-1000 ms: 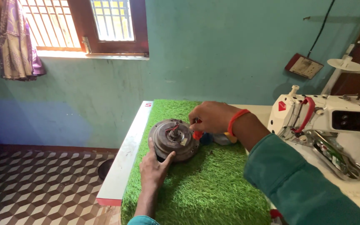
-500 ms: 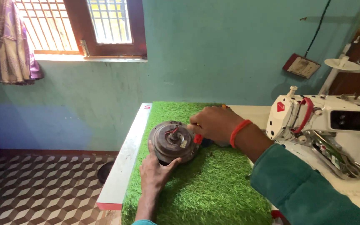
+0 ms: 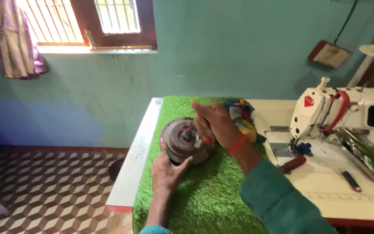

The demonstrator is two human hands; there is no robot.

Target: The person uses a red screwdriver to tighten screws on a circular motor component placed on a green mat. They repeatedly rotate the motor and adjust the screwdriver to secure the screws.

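A white bench (image 3: 135, 151) fills the lower right of the frame, with a green turf mat (image 3: 204, 195) on it. At centre sits a round metal motor part (image 3: 180, 143). The left hand (image 3: 166, 170) cups its near rim in a wide grip; the right hand (image 3: 215, 123) pinches a small tool at its hub.

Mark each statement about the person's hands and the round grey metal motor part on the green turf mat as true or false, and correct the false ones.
1. The left hand braces the round grey metal motor part from its near side. True.
2. The motor part lies on bare white tabletop. False: it lies on the green artificial-turf mat.
3. The right hand reaches onto the part's middle. True.
4. The white sewing machine stands left of the mat. False: it stands to the right.
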